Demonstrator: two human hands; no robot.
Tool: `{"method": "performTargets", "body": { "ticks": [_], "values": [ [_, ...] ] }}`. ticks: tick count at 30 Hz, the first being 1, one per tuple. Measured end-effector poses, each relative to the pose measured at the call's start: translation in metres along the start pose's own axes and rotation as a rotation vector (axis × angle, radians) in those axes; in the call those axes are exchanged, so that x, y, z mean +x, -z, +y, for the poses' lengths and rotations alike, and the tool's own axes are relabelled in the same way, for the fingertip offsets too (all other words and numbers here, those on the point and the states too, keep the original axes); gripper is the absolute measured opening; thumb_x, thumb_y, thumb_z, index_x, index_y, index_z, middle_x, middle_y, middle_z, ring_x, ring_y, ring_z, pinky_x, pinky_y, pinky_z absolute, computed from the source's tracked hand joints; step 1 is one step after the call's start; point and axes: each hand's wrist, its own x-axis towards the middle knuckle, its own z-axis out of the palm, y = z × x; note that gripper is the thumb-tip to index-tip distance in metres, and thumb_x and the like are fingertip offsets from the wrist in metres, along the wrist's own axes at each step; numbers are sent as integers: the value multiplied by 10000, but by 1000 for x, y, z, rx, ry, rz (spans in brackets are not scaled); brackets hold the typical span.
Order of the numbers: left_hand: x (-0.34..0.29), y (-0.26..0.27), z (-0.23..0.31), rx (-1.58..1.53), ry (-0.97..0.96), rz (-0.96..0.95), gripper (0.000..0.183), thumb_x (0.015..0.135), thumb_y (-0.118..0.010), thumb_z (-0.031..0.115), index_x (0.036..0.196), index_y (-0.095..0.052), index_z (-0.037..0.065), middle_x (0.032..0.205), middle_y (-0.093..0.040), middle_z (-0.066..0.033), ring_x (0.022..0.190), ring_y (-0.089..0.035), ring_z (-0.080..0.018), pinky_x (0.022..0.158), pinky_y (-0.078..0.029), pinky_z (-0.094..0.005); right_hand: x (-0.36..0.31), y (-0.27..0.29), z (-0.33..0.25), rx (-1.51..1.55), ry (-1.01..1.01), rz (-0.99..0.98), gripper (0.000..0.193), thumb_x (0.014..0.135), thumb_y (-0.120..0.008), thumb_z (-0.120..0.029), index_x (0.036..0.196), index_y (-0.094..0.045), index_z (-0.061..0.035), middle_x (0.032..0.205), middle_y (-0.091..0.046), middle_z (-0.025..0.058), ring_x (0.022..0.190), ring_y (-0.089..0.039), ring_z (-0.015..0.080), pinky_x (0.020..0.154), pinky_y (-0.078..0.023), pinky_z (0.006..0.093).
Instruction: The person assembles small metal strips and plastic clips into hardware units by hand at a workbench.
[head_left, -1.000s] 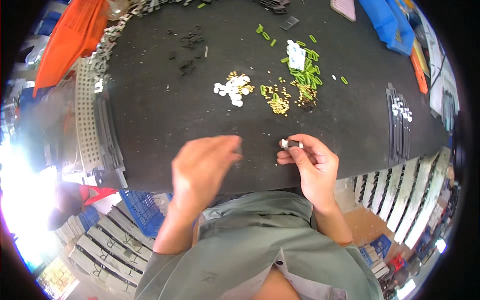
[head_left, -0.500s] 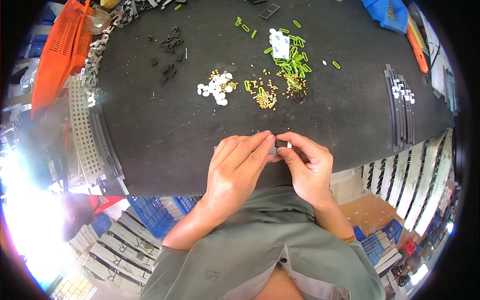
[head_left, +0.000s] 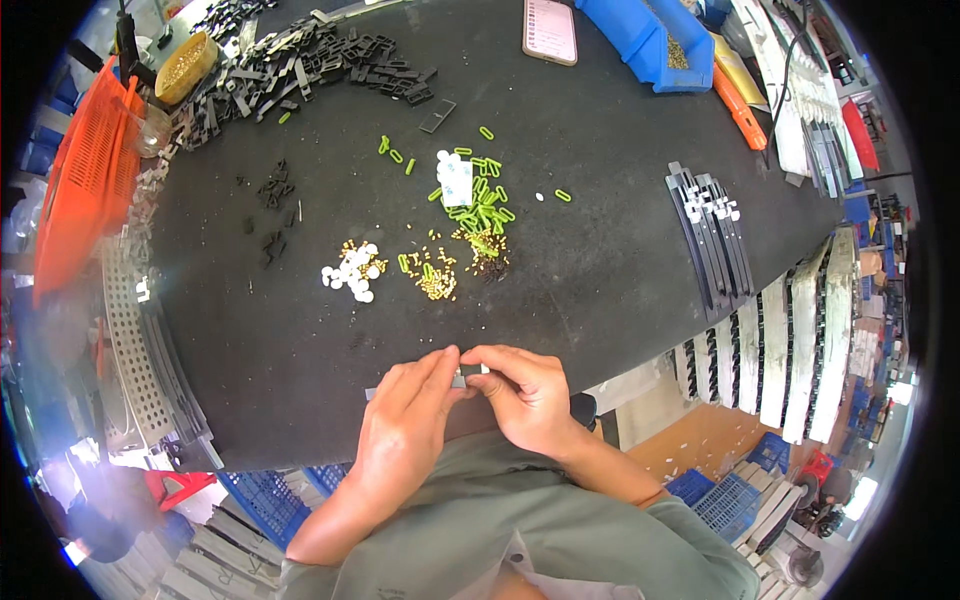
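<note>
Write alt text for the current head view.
The left hand and right hand hold a small dark and white part at the near edge of a black table; beyond lie green loops, white discs and golden bits.

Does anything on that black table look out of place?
One green ring and one white piece lie right of the green heap, apart from others like them, so they look like strays.
</note>
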Motion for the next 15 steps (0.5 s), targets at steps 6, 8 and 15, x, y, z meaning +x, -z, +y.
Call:
{"method": "performTargets", "body": {
  "ticks": [6, 8, 15],
  "values": [
    [4, 1, 9, 39, 37, -55, 411, 841, -724, -47, 1245, -661, -82, 1135, -699, -193, 955, -664, -344, 824, -549, -409, 1, 1, 2, -11, 39, 20, 251, 923, -611, 137, 1151, -683, 63, 1001, -737, 153, 805, -748, 171, 699, -605, 281],
    [6, 7, 7, -38, 70, -71, 411, 839, -722, -49, 1245, -663, -78, 1126, -699, -192, 947, -662, -344, 818, -549, -411, 1, 2, 2, -1, 31, 6, 248, 922, -606, 138, 1147, -683, 67, 993, -737, 155, 802, -750, 173, 697, -604, 280],
    [6, 3, 11, -8, 52, -50, 393, 843, -724, -32, 1225, -661, -94, 1091, -710, -201, 915, -664, -363, 816, -551, -414, -2, -2, 4, 111, -44, 62, 230, 907, -608, 131, 1109, -697, 68, 934, -736, 156, 750, -739, 165, 687, -593, 275]
  ]
}}
